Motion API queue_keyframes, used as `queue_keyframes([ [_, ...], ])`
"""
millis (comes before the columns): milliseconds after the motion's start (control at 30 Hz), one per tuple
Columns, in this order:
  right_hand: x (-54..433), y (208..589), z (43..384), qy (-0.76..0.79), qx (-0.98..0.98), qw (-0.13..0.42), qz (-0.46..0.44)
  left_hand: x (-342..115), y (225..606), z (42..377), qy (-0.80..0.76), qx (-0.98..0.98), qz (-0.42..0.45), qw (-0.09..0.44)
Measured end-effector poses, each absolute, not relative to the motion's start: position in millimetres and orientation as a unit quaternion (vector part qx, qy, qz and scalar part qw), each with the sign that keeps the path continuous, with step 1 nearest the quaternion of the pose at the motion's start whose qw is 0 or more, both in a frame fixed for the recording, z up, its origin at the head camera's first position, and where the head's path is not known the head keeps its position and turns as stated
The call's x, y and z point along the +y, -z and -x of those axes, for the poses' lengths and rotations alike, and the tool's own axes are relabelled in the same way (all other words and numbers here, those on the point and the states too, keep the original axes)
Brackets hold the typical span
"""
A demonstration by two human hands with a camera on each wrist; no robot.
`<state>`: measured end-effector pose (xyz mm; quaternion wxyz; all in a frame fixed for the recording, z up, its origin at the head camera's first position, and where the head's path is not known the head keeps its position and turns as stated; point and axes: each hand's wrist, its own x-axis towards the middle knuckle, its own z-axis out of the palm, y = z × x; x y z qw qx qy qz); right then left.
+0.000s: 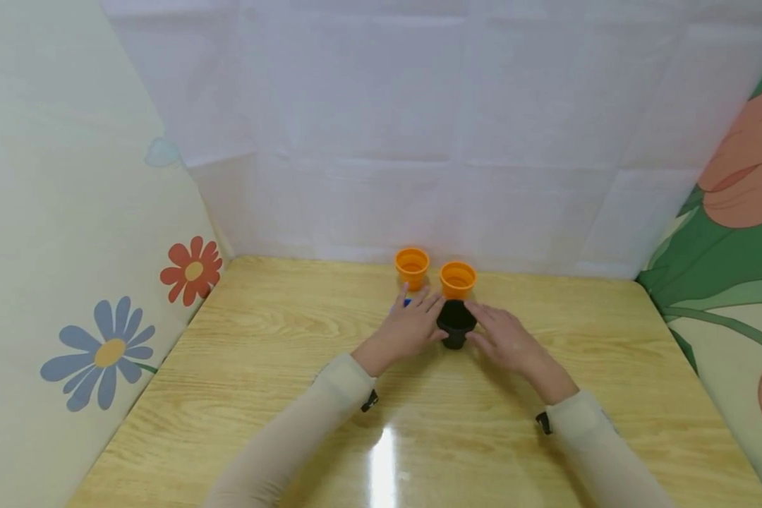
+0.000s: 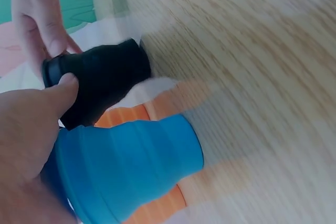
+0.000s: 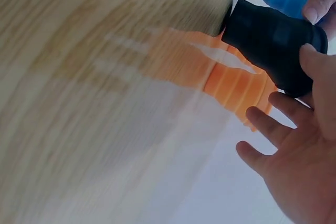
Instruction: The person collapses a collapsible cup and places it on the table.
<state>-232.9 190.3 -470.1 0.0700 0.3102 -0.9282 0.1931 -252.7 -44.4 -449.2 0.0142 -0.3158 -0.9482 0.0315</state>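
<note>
A black cup (image 1: 456,323) with a stepped wall stands upright between my two hands. My left hand (image 1: 410,328) holds its left side at the rim, the thumb (image 2: 66,88) on the near wall and the other fingers spread out. From the other side my right hand (image 1: 506,339) grips the rim between thumb (image 3: 313,59) and index finger, which is partly hidden behind the cup; the remaining fingers stretch away loosely. A blue cup (image 2: 131,163) stands under my left palm, mostly covered in the head view.
Behind the black cup are two orange cups, one at the left (image 1: 412,267) and one at the right (image 1: 458,279). They stand near the table's back edge, before a white cloth wall (image 1: 381,141). Flower-printed cloth borders both sides of the wooden table (image 1: 260,339).
</note>
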Motion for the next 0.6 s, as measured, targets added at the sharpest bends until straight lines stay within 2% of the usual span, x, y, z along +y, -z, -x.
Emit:
queue_keyframes([
  [300, 189.1, 460.8, 230.4, -0.316, -0.914, 0.046, -0.250, -46.1, 446.3, 251.4, -0.002, -0.932, 0.356, 0.069],
  [467, 189.0, 456.5, 227.9, -0.385, -0.887, 0.083, -0.242, -48.5, 440.4, 251.4, 0.089, -0.927, 0.359, 0.065],
  [600, 186.4, 452.0, 225.7, -0.433, -0.871, 0.079, -0.218, -50.9, 434.4, 248.3, 0.196, -0.915, 0.349, 0.048],
])
